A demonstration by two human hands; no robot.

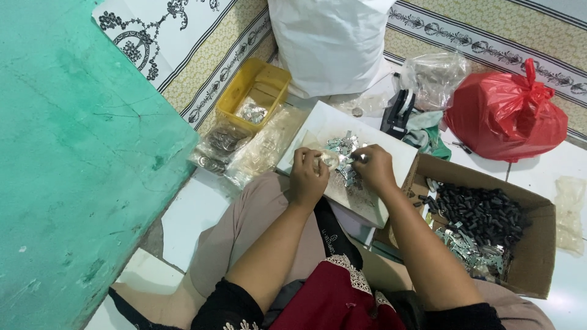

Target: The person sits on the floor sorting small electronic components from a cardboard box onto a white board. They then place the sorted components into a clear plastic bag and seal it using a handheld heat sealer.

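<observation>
Metal clips (344,160), small and silvery, lay heaped on a white board (391,150) propped across the person's lap; this board serves as the landmark below.

Head view: the left hand (307,177) was over the near-left part of the board, fingers curled around a small pale piece, too small to identify. The right hand (373,168) was just right of the heap, fingertips pinched on a clip at the heap's edge. The heap lay between the two hands, touching both, with its long axis running away from the person towards the board's far edge. The right hand was the nearer to the bulk of the clips.

Right of the board stood a cardboard box (538,244) holding black pieces and more clips. Left of the board lay clear bags (244,153) and a yellow tray (241,85). Beyond the board sat a white sack (330,43) and, further right, a red bag (507,116).
</observation>
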